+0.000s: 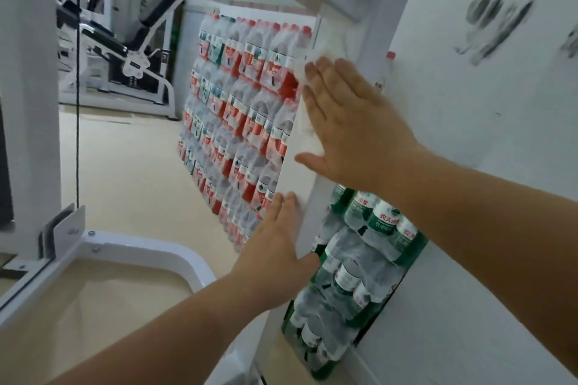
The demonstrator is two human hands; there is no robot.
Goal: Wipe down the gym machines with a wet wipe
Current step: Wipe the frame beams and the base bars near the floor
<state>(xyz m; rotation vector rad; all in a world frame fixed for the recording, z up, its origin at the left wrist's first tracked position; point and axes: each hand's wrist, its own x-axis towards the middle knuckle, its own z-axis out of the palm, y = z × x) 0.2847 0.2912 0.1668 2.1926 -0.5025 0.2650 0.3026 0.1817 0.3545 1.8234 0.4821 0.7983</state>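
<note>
Right hand (pixel 353 122) lies flat, fingers straight, palm pressing the wet wipe (pixel 304 122) against the white upright of the machine frame (pixel 297 184). Flat palm probably to spread pressure and cover more of the surface per stroke. The wipe sits mostly under the palm, its edges showing past the fingers. Left hand (pixel 275 241) is also open and holds nothing, resting flat on the same upright lower down, likely to brace the body while leaning in. Shrink-wrapped water bottle packs (pixel 244 87) are stacked just behind the frame (not part of the task). Wiping looks to be in progress on this upright.
</note>
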